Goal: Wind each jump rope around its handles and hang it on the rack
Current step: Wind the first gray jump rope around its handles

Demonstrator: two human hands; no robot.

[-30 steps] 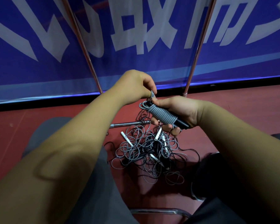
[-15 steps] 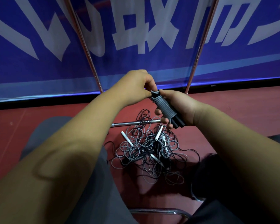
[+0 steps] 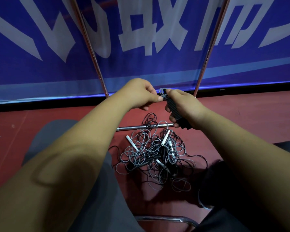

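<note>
A jump rope bundle (image 3: 174, 108), grey cord wound tightly round black handles, is gripped in my right hand (image 3: 184, 106). My left hand (image 3: 141, 93) pinches the cord's loose end at the top of the bundle, where a small grey loop sticks up. On the red floor below lies a tangled pile of jump ropes (image 3: 157, 154) with grey and black cords and white handles. The rack's two metal poles (image 3: 90, 47) rise in front of the blue banner, and its low crossbar (image 3: 132, 127) lies just behind the pile.
A blue banner (image 3: 141, 39) with large white characters fills the background. My knees in dark trousers frame the pile left and right. A chair's chrome front rail (image 3: 166, 219) runs along the bottom. A dark shoe (image 3: 213, 181) sits right of the pile.
Both hands have risen and moved away from me with the bundle. The last loose cord has been wound on, and my left hand now pinches the end at the top.
</note>
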